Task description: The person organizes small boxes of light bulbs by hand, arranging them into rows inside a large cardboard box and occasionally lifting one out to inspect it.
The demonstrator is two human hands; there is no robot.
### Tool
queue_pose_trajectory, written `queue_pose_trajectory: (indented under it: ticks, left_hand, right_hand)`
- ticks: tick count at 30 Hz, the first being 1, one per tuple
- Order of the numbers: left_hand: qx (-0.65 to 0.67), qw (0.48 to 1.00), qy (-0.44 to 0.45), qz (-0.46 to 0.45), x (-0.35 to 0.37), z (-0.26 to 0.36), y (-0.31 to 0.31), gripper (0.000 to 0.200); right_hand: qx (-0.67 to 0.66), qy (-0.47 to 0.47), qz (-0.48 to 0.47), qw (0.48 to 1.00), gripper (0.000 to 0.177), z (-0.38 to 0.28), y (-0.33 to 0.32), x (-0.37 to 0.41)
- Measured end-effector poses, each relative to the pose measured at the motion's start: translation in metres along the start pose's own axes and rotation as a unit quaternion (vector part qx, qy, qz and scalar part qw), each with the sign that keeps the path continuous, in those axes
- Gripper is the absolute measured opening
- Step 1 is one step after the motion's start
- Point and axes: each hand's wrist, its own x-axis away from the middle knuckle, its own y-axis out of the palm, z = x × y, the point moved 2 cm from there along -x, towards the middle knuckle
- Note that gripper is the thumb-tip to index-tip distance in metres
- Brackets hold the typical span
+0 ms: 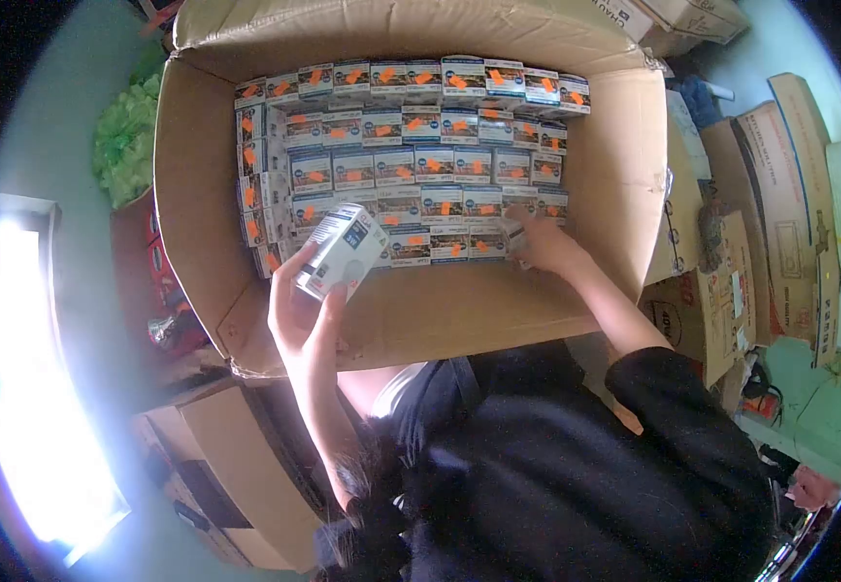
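A large open cardboard carton (614, 155) holds rows of small white-and-blue boxes (435, 165), most bearing orange stickers. My left hand (306, 315) grips one white box (345, 250) from below, tilted, above the carton's lower left part. At the lower right of the rows, my right hand (548, 244) is closed around another small box (513, 233), partly hidden by the fingers. Whether that box touches the row beside it cannot be made out.
Flattened cartons (779, 213) and other boxes stack at the right. A brown carton (231, 466) lies at the lower left. Green plastic bags (129, 141) hang at the upper left, above a red object (173, 281). A bright window (37, 388) is at far left.
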Motion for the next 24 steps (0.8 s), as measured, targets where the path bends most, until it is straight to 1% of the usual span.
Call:
queue_pose_trajectory:
  ticks: [2, 4, 5, 6, 7, 8, 10, 11, 14, 17, 20, 23, 24]
  left_hand:
    - [0.007, 1.000, -0.003, 0.013, 0.001, -0.004, -0.001, 0.044]
    - [0.003, 1.000, -0.001, 0.029, 0.002, -0.007, -0.006, 0.043]
    - [-0.005, 0.998, 0.001, 0.055, 0.003, -0.009, -0.008, 0.044]
    - [0.007, 0.998, 0.002, 0.058, 0.002, -0.006, -0.008, 0.045]
    - [0.025, 0.998, 0.002, 0.055, 0.002, -0.005, -0.006, 0.045]
    - [0.049, 0.997, 0.021, 0.046, 0.002, -0.005, -0.007, 0.044]
    - [0.072, 0.996, -0.004, 0.049, 0.000, -0.003, -0.005, 0.045]
    - [0.081, 0.995, -0.016, 0.049, -0.001, -0.001, -0.004, 0.046]
    - [0.053, 0.997, -0.003, 0.052, -0.002, -0.002, -0.004, 0.048]
    - [0.051, 0.997, -0.002, 0.059, -0.002, -0.004, -0.006, 0.048]
    - [0.062, 0.996, -0.007, 0.066, 0.000, -0.002, -0.006, 0.049]
    - [0.075, 0.995, 0.003, 0.061, 0.000, -0.004, -0.007, 0.049]
    - [0.081, 0.995, 0.010, 0.057, 0.000, -0.006, -0.007, 0.049]
  right_hand:
    - [0.006, 0.014, -0.005, 1.000, 0.066, -0.003, -0.001, -0.002]
    - [-0.012, -0.025, 0.018, 0.999, 0.062, -0.004, -0.002, 0.001]
    - [-0.022, -0.043, 0.033, 0.998, 0.060, -0.004, -0.003, 0.002]
    - [-0.027, -0.037, 0.033, 0.998, 0.059, -0.005, -0.002, 0.001]
    - [-0.030, -0.025, 0.038, 0.998, 0.058, -0.005, -0.001, 0.000]
    - [-0.033, -0.010, 0.041, 0.999, 0.057, -0.004, -0.003, 0.003]
    - [-0.047, 0.001, 0.024, 0.999, 0.057, -0.014, -0.009, 0.009]
    - [-0.054, 0.000, 0.007, 0.999, 0.057, -0.017, -0.011, 0.011]
    - [-0.039, -0.049, 0.044, 0.997, 0.055, -0.012, -0.005, 0.007]
    - [-0.034, -0.024, 0.009, 0.999, 0.054, -0.016, -0.008, 0.009]
    - [-0.005, -0.031, -0.007, 0.999, 0.061, -0.020, -0.008, 0.010]
    - [0.000, -0.043, 0.009, 0.999, 0.059, -0.017, 0.000, 0.007]
    - [-0.004, -0.045, -0.003, 0.999, 0.059, -0.021, -0.002, 0.009]
